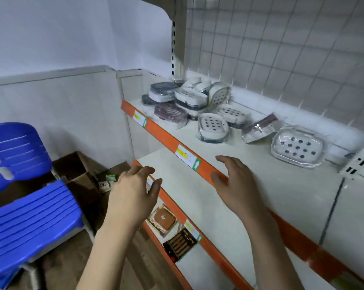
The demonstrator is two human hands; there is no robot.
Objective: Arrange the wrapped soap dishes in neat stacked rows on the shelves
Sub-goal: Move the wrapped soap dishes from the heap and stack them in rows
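Several wrapped soap dishes lie in a loose heap (189, 99) at the back left of the upper shelf (260, 185). A white dish with dark holes (213, 127) lies in front of the heap. A brown wrapped dish (258, 130) and a larger white holed dish (298, 148) lie apart to the right. My left hand (133, 195) hovers in front of the lower shelf's orange edge, fingers loosely spread, holding nothing. My right hand (235, 185) hovers over the upper shelf's front edge, fingers relaxed and empty.
A wire grid panel (281, 49) backs the shelf. The lower shelf (198, 206) carries brown packaged items (164, 219) at its front edge. A blue plastic chair (26, 195) stands at the left, with cardboard boxes (80, 172) on the floor behind it.
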